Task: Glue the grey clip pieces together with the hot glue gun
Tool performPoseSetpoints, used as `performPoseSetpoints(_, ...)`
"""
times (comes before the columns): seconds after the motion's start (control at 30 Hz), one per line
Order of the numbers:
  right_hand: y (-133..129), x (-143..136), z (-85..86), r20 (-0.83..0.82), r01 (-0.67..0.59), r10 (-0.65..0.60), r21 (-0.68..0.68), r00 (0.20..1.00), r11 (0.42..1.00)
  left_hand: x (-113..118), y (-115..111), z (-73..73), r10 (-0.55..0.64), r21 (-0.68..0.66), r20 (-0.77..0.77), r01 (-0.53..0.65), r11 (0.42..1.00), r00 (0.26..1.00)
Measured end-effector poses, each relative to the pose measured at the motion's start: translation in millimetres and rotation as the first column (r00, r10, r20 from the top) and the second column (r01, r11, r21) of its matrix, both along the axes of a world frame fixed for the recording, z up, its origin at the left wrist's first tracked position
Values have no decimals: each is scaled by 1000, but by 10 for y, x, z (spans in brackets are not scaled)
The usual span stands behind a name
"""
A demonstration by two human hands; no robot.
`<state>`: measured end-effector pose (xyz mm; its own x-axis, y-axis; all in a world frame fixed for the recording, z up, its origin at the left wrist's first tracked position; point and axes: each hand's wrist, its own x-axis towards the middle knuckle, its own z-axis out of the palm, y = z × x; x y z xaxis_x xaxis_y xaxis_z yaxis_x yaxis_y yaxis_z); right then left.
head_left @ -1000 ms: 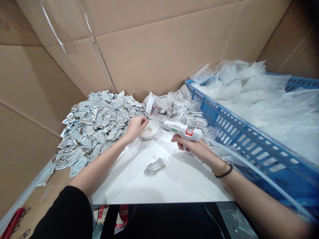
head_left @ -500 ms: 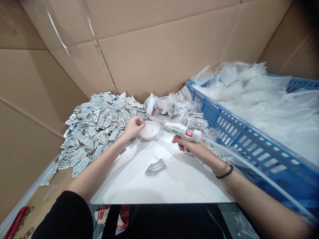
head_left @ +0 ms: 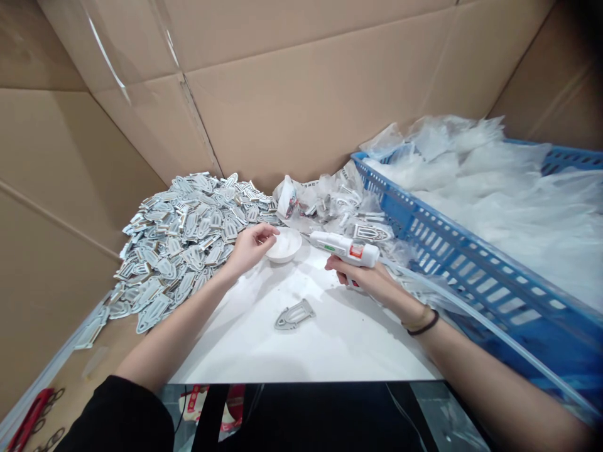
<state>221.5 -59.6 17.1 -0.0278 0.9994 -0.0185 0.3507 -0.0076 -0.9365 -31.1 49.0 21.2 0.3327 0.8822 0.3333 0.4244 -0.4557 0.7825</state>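
My right hand (head_left: 360, 276) grips a white hot glue gun (head_left: 343, 247), its nozzle pointing left toward a small white bowl (head_left: 285, 246). A long translucent glue stick (head_left: 475, 317) trails from the gun's back end over my forearm. At the bowl's left rim is my left hand (head_left: 253, 246), thumb and fingertips pinched together; whatever lies between them is too small to make out. Whitish contents show in the bowl. A single grey, pointed flat piece with slots (head_left: 294, 314) lies on the white board (head_left: 264, 358) in front of me.
A big heap of similar grey pieces (head_left: 188, 232) rises at the left. Behind the glue gun lie plastic bags with more pieces (head_left: 339, 204). At right stands a blue crate (head_left: 452, 251) full of clear plastic bags. Cardboard walls (head_left: 320, 94) enclose the back. A red-handled tool (head_left: 31, 417) lies lower left.
My left hand has shifted slightly at the bowl's left rim, its fingers still pinched. The glue gun and my right hand have hardly moved.
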Motion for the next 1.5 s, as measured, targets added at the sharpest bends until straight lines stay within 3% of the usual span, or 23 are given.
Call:
performPoseSetpoints(0.07, -5, 3, 6, 5, -5, 5, 3, 1000, 1000, 20, -147, 37, -27, -58, -21, 26, 998, 999)
performPoseSetpoints(0.13, -6, 8, 7, 13, -4, 4, -6, 1000, 1000, 53, -309, 58, -128, -175, -46, 118, 977, 991)
performPoseSetpoints(0.23, 0, 12, -3, 13, 1, -1, -14, 1000, 1000, 108, -540, 42, -366, -390, -94, 304, 869, 926)
performPoseSetpoints(0.33, 5, 6, -16, 25, -9, 9, -11, 1000, 1000, 156, -689, -17, -484, -491, -153, 358, 794, 862)
performPoseSetpoints(0.5, 4, -6, -22, 30, -16, 17, -30, 999, 999, 181, -729, -97, -446, -391, -302, 317, 864, 843)
performPoseSetpoints(0.7, 10, 6, -38, 35, -7, 7, -3, 999, 1000, 162, -847, -67, -385, -251, -485, 297, 921, 785)
performPoseSetpoints(0.83, 11, 5, -30, 24, -5, 5, -8, 1000, 1000, 181, -944, -109, -367, -202, -561, 306, 930, 742)
performPoseSetpoints(0.93, -1, -4, -8, 30, 4, -3, -9, 1000, 1000, 194, -925, -166, -340, -288, -396, 236, 928, 853)
performPoseSetpoints(0.97, -6, -7, -2, 27, 2, -2, -9, 1000, 1000, 197, -904, -178, -327, -362, -270, 219, 906, 906)
performPoseSetpoints(1.03, -16, -12, 9, 21, -1, 1, -8, 1000, 1000, 201, -853, -188, -273, -534, 37, 250, 807, 961)
performPoseSetpoints(1.13, -23, -14, 13, 27, 8, -8, -14, 1000, 1000, 209, -784, -174, -113, -673, 375, 354, 650, 920)
performPoseSetpoints(1.23, -17, -7, 8, 37, 5, -4, -19, 999, 1000, 220, -749, -154, 24, -722, 495, 396, 568, 869)
performPoseSetpoints(1.33, -5, 5, 1, 63, 3, -2, -22, 998, 1000, 229, -739, -145, 108, -729, 536, 395, 559, 837)
performPoseSetpoints(1.5, -10, -3, 11, 57, -7, 8, -30, 998, 1000, 236, -735, -179, 149, -693, 562, 364, 622, 814)
